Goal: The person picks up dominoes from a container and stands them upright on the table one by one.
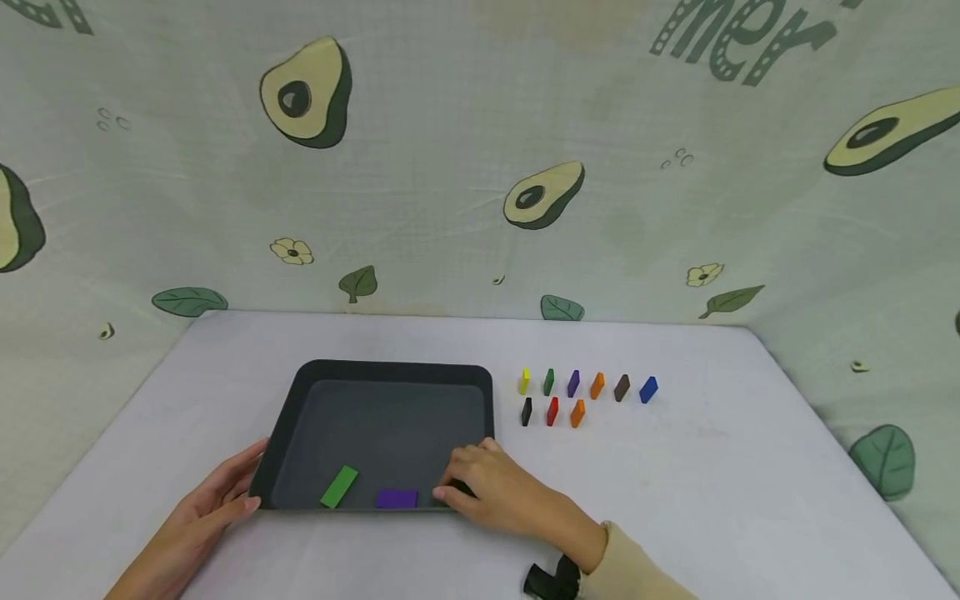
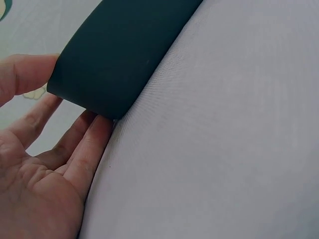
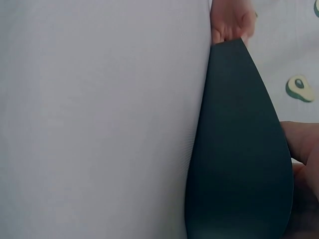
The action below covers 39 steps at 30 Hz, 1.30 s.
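A dark rectangular tray lies on the white table. My left hand grips its near left corner, thumb at the near side, fingers along the left wall; the left wrist view shows them at the tray's dark outer wall. Across the near right part of the tray bends my right hand, fingers curled over the rim. What lies between its thumb and fingertips is hidden. Inside the tray, near the front wall, are a green block, lying slanted, and a purple block parallel to that wall.
Right of the tray stand two rows of small coloured blocks, among them a yellow block, a blue block and a red block. A black device sits at the right wrist. Avocado-print cloth hangs behind the table.
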{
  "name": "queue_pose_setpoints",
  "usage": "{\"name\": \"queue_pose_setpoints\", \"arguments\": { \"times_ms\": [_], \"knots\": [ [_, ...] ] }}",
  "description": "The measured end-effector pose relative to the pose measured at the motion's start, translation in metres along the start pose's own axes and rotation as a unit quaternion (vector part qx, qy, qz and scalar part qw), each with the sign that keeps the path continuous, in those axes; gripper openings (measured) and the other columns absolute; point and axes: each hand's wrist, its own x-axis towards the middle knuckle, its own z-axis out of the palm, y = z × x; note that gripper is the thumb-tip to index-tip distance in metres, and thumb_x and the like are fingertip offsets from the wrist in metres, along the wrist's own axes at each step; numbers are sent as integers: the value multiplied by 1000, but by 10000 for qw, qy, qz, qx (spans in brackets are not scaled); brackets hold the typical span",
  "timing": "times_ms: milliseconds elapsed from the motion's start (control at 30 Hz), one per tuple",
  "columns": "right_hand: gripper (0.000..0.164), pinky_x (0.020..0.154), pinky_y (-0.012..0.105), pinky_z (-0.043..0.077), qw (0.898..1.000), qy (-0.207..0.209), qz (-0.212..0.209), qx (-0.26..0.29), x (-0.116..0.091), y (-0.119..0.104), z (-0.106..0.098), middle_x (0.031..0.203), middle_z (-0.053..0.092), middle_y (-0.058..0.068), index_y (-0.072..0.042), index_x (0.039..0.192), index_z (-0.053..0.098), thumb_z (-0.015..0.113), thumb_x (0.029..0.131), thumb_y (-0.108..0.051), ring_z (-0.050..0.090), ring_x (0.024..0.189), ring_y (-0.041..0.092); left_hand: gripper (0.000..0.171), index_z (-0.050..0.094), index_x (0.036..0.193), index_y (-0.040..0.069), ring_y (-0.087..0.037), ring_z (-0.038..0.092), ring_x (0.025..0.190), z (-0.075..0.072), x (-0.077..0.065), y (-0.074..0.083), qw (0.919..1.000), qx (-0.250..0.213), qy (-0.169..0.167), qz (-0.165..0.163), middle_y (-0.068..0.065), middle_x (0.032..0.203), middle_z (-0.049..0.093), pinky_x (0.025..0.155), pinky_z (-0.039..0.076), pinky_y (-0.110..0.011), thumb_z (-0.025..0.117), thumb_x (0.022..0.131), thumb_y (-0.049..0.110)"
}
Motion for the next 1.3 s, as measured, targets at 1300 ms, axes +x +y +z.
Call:
{"name": "queue_pose_setpoints", "arguments": {
  "times_ms": [1300],
  "knots": [
    [18,90,19,35,9935,-433,-554,894,-5,6,-19,95,65,-16,-21,100,69,69,84,-30,52,90,-7,57,14,150,11,18,36,121,1,0,0,10000,-78,9,53,24,139,36,89,38,-4,39,99,4]
  ]
}}
